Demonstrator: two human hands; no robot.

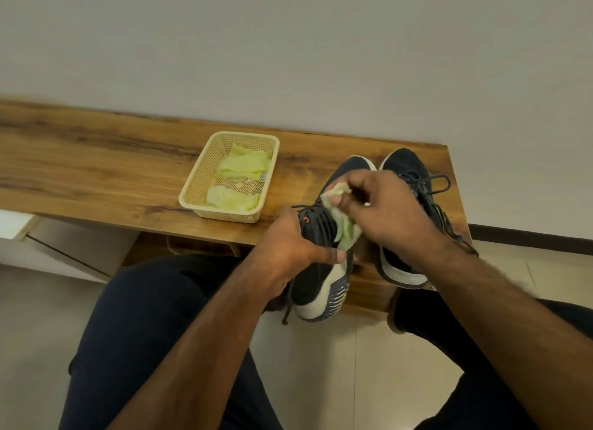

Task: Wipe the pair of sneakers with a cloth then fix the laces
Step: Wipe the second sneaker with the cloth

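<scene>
Head view: left sneaker (321, 269), dark with white sole, tilted with its heel past the desk's (96, 163) near edge, gripped at the collar by the left hand (288, 250); right hand (382, 205) pinches a pale green cloth (345, 227) against its laces and tongue. Second sneaker (407, 169) stands just beside it to the right, close to the desk's right end, heel overhanging the near edge, laces (439, 179) loose. Cream basket (199, 179) holding more green cloths (244, 166) sits to the left, apart from the shoes; bare wood stretches beyond it leftward.
</scene>
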